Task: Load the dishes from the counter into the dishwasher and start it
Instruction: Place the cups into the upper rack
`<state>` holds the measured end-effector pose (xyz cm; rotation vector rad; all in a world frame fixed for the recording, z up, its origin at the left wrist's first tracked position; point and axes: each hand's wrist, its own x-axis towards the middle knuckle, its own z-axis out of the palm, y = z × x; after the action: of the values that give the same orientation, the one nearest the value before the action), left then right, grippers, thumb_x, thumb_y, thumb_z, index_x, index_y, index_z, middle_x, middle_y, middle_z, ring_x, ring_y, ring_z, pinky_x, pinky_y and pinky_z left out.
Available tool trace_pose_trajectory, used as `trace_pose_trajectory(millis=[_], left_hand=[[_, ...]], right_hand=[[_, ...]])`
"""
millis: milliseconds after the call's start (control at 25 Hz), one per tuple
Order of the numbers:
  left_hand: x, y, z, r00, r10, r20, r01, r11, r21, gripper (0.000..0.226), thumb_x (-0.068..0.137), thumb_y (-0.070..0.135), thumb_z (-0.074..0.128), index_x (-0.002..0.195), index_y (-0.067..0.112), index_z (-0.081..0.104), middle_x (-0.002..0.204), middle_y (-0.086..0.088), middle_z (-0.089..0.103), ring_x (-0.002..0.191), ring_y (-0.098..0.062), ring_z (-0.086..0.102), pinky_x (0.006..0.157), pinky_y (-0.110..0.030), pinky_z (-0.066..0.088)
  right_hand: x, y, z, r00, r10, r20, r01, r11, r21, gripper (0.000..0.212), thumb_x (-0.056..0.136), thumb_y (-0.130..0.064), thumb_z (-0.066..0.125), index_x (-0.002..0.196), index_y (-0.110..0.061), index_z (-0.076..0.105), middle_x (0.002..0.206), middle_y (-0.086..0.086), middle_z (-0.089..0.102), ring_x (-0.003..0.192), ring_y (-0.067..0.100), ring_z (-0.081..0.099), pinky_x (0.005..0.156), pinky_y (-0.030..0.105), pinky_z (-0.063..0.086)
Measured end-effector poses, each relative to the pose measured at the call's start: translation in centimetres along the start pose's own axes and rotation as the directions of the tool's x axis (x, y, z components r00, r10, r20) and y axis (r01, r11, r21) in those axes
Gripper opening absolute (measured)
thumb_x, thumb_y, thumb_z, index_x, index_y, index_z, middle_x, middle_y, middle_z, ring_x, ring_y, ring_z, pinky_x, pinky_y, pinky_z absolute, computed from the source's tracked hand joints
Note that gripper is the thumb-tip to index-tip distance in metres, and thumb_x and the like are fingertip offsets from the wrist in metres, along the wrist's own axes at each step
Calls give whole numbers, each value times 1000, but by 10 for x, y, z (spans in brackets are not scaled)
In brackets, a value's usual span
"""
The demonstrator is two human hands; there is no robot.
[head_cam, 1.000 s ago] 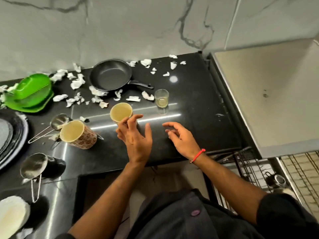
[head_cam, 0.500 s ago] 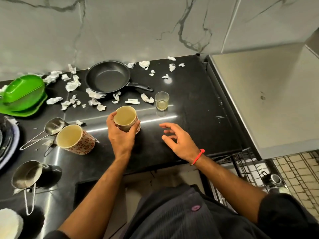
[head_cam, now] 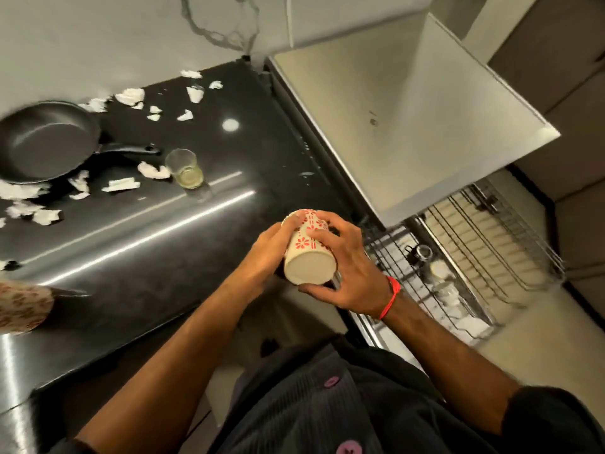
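While both hands, left hand [head_cam: 268, 249] and right hand [head_cam: 347, 273], curl their grip round the patterned cup [head_cam: 309, 253], held tipped beside the rack [head_cam: 458, 257], hold its walls; glazed ceramic's slippery, breakable

Dim, warm light; overhead glare streaks the black counter [head_cam: 183, 257], with a bright spot at eleven o'clock. The frying pan [head_cam: 49, 142] at nine o'clock smears; wide-angle bending warps the edges.

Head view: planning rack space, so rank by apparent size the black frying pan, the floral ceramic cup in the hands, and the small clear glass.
1. Black frying pan
2. Floral ceramic cup, though nearer the camera
3. Small clear glass
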<state>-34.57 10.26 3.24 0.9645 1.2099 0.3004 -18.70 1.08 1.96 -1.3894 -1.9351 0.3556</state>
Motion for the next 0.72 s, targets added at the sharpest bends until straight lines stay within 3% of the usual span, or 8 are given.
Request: trace_pose_trajectory(millis=[80, 200, 320, 400, 480, 560, 640, 720], left_hand=[[6, 6, 39, 976, -152, 155, 150, 988, 21, 62, 80, 75, 62, 110, 22, 72, 103, -16, 75, 96, -35, 73, 84, -53, 59], [13, 9, 99, 921, -312, 234, 251, 934, 256, 60, 89, 74, 48, 88, 19, 69, 72, -13, 68, 63, -26, 66, 54, -29, 49], [33, 4, 172, 878, -423, 223, 276, 829, 486, 65, 91, 78, 38, 79, 19, 63, 53, -3, 59, 45, -15, 56, 46, -21, 41], [51, -6, 202, 858, -465, 216, 311, 807, 502, 64, 92, 77, 35, 82, 19, 60, 54, -2, 57, 44, -14, 54, 45, -20, 40], [70, -20, 256, 828, -508, 236, 335, 787, 518, 60, 96, 74, 32, 91, 20, 59, 63, -3, 61, 48, -15, 56, 51, -22, 41], [82, -34, 299, 815, -520, 256, 322, 774, 546, 53, 100, 66, 32, 112, 21, 57, 86, -9, 68, 62, -18, 64, 60, -27, 46], [97, -52, 334, 839, -499, 219, 296, 755, 585, 44, 104, 55, 37, 132, 22, 47, 107, -11, 67, 73, -19, 67, 63, -29, 49], [108, -68, 357, 885, -433, 171, 217, 709, 671, 46, 105, 46, 44, 144, 23, 40, 122, -7, 63, 80, -18, 66, 61, -29, 49]], right_hand=[[-32, 15, -26, 999, 37, -12, -38, 999, -21, 88, 72, -45, 84, 138, -11, 35, 147, 19, 34, 139, 31, 33, 109, 51, 33], [-82, 38, -55, 993, 104, -53, -109, 989, -97, 84, 77, -46, 79, 139, -10, 34, 142, 18, 42, 134, 31, 41, 107, 47, 35], [-135, 71, -83, 968, 239, -79, -249, 958, -144, 85, 73, -43, 79, 140, -16, 34, 138, 14, 46, 129, 29, 45, 103, 47, 38], [-159, 89, -92, 936, 344, -76, -352, 925, -147, 88, 71, -42, 79, 142, -19, 33, 139, 10, 47, 129, 28, 45, 102, 46, 39], [-198, 121, -110, 859, 500, -115, -508, 859, -61, 86, 71, -37, 80, 142, -18, 35, 140, 5, 48, 129, 24, 46, 103, 45, 40], [-230, 151, -114, 724, 678, -130, -669, 735, 111, 85, 71, -32, 82, 140, -16, 36, 138, 1, 49, 125, 18, 49, 103, 40, 43], [-259, 188, -108, 558, 823, -106, -782, 564, 263, 88, 68, -34, 82, 139, -21, 32, 133, -2, 50, 119, 17, 52, 99, 34, 45], [-280, 222, -96, 425, 903, -63, -853, 423, 306, 86, 66, -37, 79, 136, -25, 32, 129, 1, 53, 114, 21, 55, 94, 36, 49]])
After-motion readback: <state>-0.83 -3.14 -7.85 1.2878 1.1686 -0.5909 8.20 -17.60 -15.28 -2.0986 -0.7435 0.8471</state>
